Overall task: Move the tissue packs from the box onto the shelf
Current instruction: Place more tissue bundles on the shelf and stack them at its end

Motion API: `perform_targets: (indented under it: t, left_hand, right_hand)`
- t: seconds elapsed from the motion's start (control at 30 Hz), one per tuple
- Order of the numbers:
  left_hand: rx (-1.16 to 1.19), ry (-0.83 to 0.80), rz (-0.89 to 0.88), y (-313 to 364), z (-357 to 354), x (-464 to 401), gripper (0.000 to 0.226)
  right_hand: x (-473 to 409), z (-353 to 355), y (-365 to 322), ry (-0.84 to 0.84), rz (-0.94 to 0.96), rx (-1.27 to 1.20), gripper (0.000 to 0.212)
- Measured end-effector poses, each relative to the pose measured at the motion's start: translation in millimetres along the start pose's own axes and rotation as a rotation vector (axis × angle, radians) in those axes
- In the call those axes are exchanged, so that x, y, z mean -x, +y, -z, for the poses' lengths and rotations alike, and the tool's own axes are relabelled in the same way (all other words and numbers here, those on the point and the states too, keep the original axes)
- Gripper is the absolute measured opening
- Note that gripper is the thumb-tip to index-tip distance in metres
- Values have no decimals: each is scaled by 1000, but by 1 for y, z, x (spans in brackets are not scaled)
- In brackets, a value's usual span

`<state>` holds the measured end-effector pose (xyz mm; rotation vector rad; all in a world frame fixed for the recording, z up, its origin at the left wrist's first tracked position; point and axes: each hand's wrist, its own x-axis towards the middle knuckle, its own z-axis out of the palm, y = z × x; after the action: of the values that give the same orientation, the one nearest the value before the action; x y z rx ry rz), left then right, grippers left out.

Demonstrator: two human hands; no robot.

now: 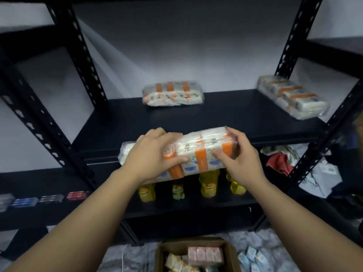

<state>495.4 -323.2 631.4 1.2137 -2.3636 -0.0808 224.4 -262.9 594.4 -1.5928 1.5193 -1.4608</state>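
Tissue pack (200, 152) | clear wrap, orange bands | both hands' grip

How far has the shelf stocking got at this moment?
Two tissue packs already lie on the shelf: one at the back, one at the right end. The left hand and right hand hold a third pack at its front edge. The box still holds more.

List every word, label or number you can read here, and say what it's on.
None can be read.
Held tissue pack: print blurred.
Two packs on the shelf: print blurred.
Yellow bottles: red label, lettering too blurred.
Small packs at lower left: too small.
Packs in the box: too blurred.
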Motion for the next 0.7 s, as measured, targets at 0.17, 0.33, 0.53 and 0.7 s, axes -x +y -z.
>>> perform_targets:
  t: [0.17,0.33,0.53,0.7]
  left_hand:
    - [-73,-51,2,-18,30,-43,78]
    - [-124,-131,10,-40,32,-75,79]
    - [-112,-95,32,-49,30,-101,76]
    - [-158,-99,73,-54,31,-117,66]
  right_hand:
    - [-40,-10,-20,1,1,1,64]
    - [-69,-31,-18,-21,-68,-14,69]
    - [-93,-45,-13,1,-90,11,59]
    - [-107,-47,-10,28,-120,30,52]
